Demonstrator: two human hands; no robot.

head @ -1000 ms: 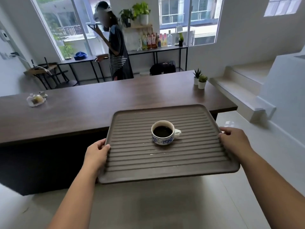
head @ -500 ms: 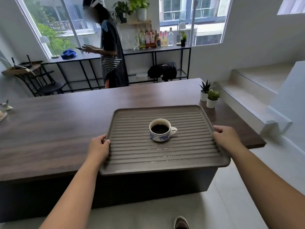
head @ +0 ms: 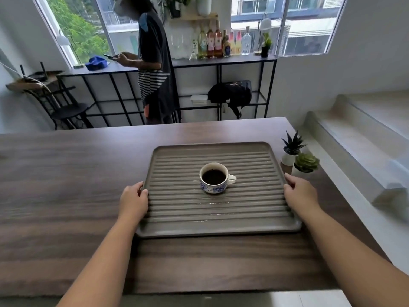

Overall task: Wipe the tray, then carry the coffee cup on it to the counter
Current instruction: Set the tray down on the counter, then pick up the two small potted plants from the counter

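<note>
Head view: coffee cup point(head: 213, 177) sits mid-tray point(head: 217, 216), both hands point(head: 133, 200) point(head: 299, 192) apparently gripping its side edges.

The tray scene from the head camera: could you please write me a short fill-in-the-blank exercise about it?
1. The cup on the ribbed tray holds a ____ liquid.
2. The cup's handle points toward the person's ____ hand.
3. The left hand and the right hand each grip a ____ edge of the tray.
4. The two small potted plants stand on the counter beside the tray's far ____ corner.

Missing words: dark; right; side; right
</note>
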